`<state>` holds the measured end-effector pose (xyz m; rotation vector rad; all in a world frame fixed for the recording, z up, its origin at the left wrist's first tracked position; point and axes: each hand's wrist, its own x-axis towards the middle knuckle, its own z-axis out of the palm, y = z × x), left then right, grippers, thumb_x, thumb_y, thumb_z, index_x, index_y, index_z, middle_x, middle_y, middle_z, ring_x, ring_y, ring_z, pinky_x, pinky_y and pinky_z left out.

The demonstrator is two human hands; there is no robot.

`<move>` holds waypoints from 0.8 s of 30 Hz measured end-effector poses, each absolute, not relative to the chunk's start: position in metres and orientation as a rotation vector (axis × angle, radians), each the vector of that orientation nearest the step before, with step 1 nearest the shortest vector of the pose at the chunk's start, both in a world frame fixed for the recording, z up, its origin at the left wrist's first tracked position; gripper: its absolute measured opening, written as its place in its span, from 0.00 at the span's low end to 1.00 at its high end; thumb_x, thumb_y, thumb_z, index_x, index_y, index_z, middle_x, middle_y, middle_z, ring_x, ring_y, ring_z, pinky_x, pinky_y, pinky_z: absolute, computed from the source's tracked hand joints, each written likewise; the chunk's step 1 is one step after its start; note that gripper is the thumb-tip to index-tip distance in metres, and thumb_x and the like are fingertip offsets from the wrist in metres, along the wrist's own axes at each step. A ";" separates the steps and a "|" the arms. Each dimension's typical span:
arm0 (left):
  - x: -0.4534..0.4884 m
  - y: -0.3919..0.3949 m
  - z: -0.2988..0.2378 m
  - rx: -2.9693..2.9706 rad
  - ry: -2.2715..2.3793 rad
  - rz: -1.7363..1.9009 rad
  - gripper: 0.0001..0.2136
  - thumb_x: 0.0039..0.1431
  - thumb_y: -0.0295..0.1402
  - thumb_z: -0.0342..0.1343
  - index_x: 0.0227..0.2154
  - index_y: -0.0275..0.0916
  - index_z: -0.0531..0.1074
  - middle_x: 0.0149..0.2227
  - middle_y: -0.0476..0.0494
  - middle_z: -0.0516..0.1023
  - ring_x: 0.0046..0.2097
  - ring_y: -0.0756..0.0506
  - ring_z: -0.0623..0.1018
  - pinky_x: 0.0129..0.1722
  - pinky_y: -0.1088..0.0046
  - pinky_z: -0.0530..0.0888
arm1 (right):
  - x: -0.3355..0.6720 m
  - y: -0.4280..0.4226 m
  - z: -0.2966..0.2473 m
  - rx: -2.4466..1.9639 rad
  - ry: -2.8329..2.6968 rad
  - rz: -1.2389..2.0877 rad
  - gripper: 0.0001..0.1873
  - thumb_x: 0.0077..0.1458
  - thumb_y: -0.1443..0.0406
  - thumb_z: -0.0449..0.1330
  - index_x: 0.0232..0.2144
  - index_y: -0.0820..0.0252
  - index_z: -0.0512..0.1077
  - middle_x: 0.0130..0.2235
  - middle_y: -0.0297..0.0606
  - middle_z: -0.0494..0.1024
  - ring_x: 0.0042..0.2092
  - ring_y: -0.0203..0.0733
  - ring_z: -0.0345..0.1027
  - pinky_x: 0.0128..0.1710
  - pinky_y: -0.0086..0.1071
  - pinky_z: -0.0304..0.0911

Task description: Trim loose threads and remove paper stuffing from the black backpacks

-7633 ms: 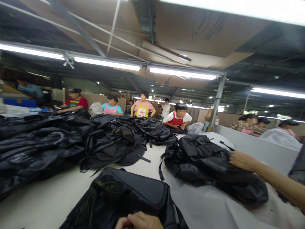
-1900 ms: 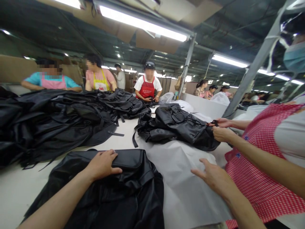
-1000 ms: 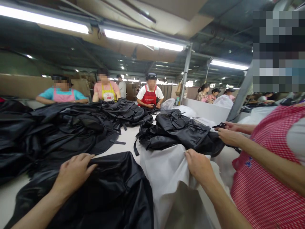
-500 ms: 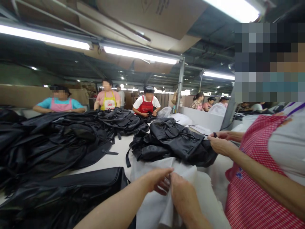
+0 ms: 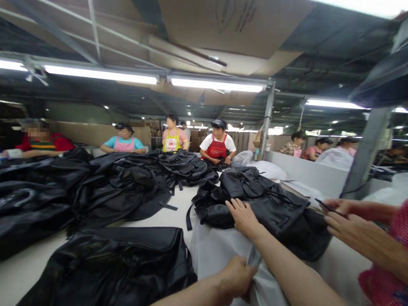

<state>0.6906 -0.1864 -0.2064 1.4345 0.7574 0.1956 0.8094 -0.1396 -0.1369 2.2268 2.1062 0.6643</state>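
No text can be read with certainty. Dark characters [image 5: 245, 15] and an outlined symbol [image 5: 225, 15] are printed on the overhead cardboard panel [image 5: 197, 29], but they are blurred. Beyond the far edge of the desk [image 5: 15, 276], red marks [image 5: 171, 143] are shown on a yellow apron [image 5: 167, 146] and pale lettering [image 5: 218, 151] on a red apron [image 5: 219, 145], both too small to be made out.
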 end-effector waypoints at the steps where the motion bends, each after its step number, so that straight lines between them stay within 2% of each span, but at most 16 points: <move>1: 0.692 -0.184 -0.212 1.451 0.758 0.201 0.11 0.48 0.40 0.52 0.27 0.36 0.69 0.17 0.50 0.65 0.18 0.48 0.66 0.18 0.71 0.65 | 0.808 -0.130 -0.147 2.192 2.130 0.656 0.42 0.43 0.74 0.60 0.60 0.54 0.51 0.61 0.45 0.57 0.61 0.50 0.47 0.56 0.45 0.46; 4: 0.694 -0.175 -0.227 1.497 0.739 0.221 0.11 0.48 0.41 0.54 0.24 0.37 0.68 0.17 0.51 0.63 0.19 0.49 0.65 0.20 0.72 0.64 | 0.807 -0.114 -0.161 2.159 2.155 0.674 0.39 0.47 0.73 0.59 0.60 0.52 0.52 0.59 0.46 0.60 0.59 0.49 0.52 0.56 0.45 0.46; 7: 0.692 -0.171 -0.232 1.503 0.721 0.231 0.11 0.46 0.42 0.56 0.21 0.38 0.67 0.17 0.52 0.61 0.20 0.51 0.63 0.21 0.74 0.62 | 0.821 -0.101 -0.149 2.311 2.041 0.720 0.23 0.57 0.73 0.47 0.55 0.60 0.58 0.47 0.50 0.71 0.48 0.46 0.66 0.47 0.41 0.56; 9: 0.686 -0.169 -0.225 1.500 0.691 0.229 0.11 0.45 0.41 0.57 0.20 0.38 0.67 0.16 0.53 0.60 0.20 0.51 0.62 0.20 0.75 0.60 | 0.840 -0.089 -0.130 2.448 1.927 0.738 0.20 0.58 0.73 0.41 0.50 0.64 0.62 0.41 0.51 0.72 0.42 0.46 0.69 0.41 0.38 0.59; 13: 0.656 -0.154 -0.188 1.424 0.584 0.257 0.10 0.44 0.39 0.57 0.22 0.37 0.68 0.17 0.54 0.62 0.19 0.53 0.61 0.20 0.78 0.59 | 0.886 -0.065 -0.084 2.658 1.732 0.735 0.16 0.57 0.73 0.42 0.46 0.66 0.62 0.40 0.51 0.72 0.40 0.49 0.71 0.35 0.37 0.61; 17: 0.601 -0.114 -0.141 1.214 0.555 0.376 0.10 0.42 0.37 0.58 0.25 0.35 0.70 0.20 0.51 0.68 0.22 0.52 0.68 0.25 0.76 0.66 | 0.920 -0.065 -0.056 2.775 1.600 0.760 0.14 0.58 0.69 0.43 0.45 0.67 0.61 0.41 0.52 0.73 0.41 0.52 0.71 0.34 0.39 0.61; 20: 0.558 -0.084 -0.124 1.113 0.578 0.467 0.11 0.43 0.36 0.60 0.29 0.34 0.71 0.24 0.47 0.74 0.27 0.47 0.74 0.33 0.72 0.70 | 0.929 -0.082 -0.059 2.753 1.634 0.770 0.13 0.59 0.66 0.45 0.44 0.65 0.62 0.42 0.49 0.73 0.42 0.51 0.70 0.34 0.38 0.60; 24: 0.527 -0.067 -0.133 1.080 0.555 0.455 0.12 0.42 0.35 0.61 0.30 0.33 0.72 0.26 0.44 0.77 0.30 0.45 0.77 0.36 0.70 0.71 | 0.934 -0.103 -0.076 2.748 1.664 0.757 0.12 0.60 0.64 0.45 0.44 0.60 0.62 0.43 0.44 0.73 0.43 0.49 0.70 0.33 0.36 0.59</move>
